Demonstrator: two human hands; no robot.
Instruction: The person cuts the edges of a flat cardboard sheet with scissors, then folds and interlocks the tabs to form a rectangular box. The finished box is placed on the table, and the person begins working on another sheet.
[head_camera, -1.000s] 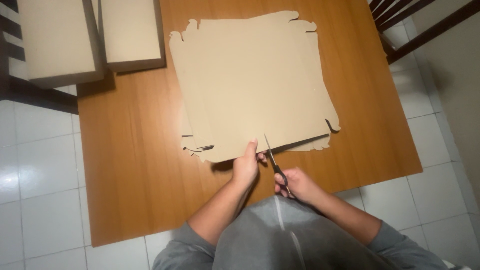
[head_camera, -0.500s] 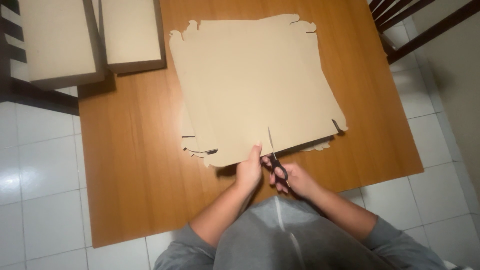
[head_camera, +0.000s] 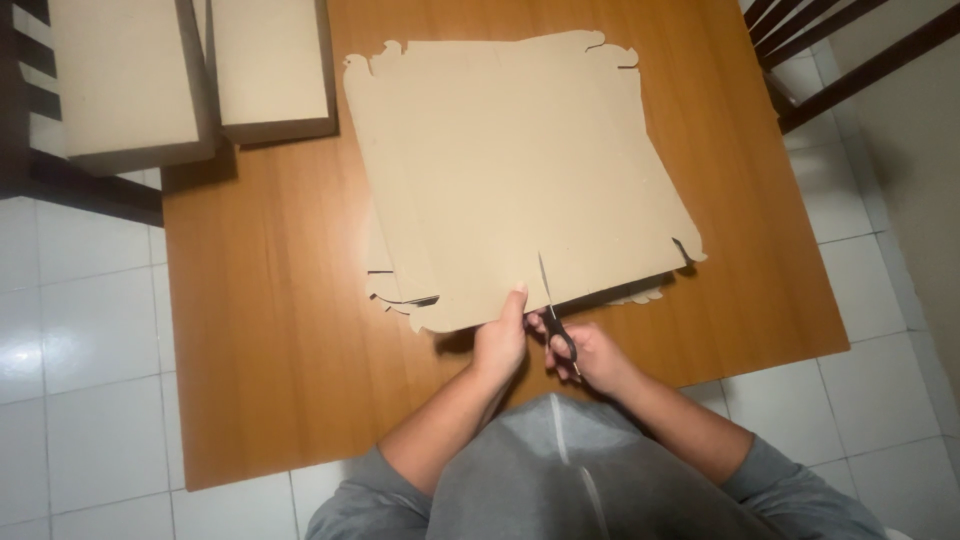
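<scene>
A large flat sheet of tan cardboard (head_camera: 510, 170) with ragged corners lies on the wooden table (head_camera: 270, 340). A second sheet shows under its near edge. My left hand (head_camera: 500, 340) pinches the near edge of the top sheet, thumb on top. My right hand (head_camera: 590, 355) grips black-handled scissors (head_camera: 553, 318). The blades point away from me and sit in a short straight cut running in from the near edge, just right of my left thumb.
Two closed tan cardboard boxes (head_camera: 125, 75) (head_camera: 270, 65) stand at the table's far left. A dark wooden chair (head_camera: 850, 55) is at the far right and a dark chair frame (head_camera: 40, 150) at the left. White floor tiles surround the table.
The scissors have advanced into the sheet from its near edge, lengthening the cut. The cardboard's near right corner has shifted slightly right. My left hand stays on the edge.
</scene>
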